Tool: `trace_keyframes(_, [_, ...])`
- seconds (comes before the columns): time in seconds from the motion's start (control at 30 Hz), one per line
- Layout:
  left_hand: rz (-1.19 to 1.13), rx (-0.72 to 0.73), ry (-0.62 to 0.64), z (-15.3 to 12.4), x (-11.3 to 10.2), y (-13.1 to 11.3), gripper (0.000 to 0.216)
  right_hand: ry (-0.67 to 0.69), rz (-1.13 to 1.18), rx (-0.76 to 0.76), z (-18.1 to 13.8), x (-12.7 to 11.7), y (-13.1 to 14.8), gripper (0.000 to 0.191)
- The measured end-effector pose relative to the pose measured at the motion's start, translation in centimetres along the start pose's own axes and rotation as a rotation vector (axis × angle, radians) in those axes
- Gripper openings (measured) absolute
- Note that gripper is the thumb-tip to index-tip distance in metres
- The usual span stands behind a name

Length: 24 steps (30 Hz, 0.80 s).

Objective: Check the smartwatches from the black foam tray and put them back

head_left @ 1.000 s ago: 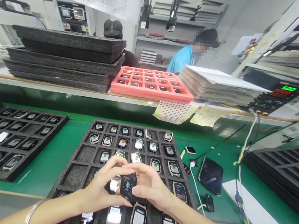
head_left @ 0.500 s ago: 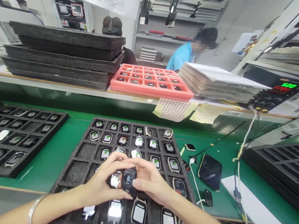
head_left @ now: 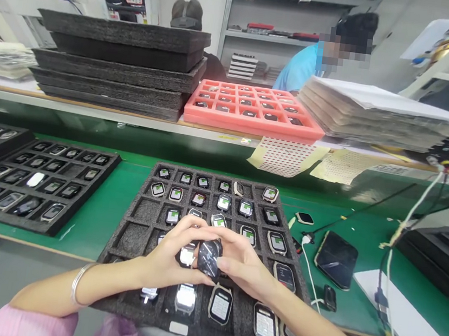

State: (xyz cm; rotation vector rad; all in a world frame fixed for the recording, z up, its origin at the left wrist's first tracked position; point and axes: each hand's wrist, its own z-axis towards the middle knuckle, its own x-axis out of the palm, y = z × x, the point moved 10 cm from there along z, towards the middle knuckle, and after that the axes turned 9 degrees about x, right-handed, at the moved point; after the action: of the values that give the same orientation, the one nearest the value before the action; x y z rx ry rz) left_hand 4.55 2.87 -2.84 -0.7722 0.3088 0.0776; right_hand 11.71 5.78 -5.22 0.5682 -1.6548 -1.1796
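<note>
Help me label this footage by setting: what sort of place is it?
Probably an electronics workshop or factory: a black foam tray of smartwatches lies on a green workbench, with more foam trays stacked on the shelf behind.

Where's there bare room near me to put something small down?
The green bench shows a bare strip between the left tray and the middle tray. Two compartments on the latter's left side look vacant. Your left hand and right hand, holding a dark watch, block its centre. Right of it is crowded: phone, loose watch, white cable, white sheet.
</note>
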Motion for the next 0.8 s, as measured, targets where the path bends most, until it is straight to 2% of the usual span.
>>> trace_keyframes(0.13, [0.014,-0.003,-0.002,-0.03,-0.1,0.11,0.061,-0.067,-0.008,0.015,0.09,-0.57,-0.09,0.043])
trace_keyframes(0.3, [0.02,0.028,0.007,0.07,-0.06,-0.23,0.062,-0.03,-0.014,0.019,0.08,-0.24,-0.09,0.041])
trace_keyframes(0.8, [0.013,0.046,0.013,0.27,-0.09,-0.61,0.062,-0.054,-0.018,0.046,0.19,-0.29,0.03,0.046])
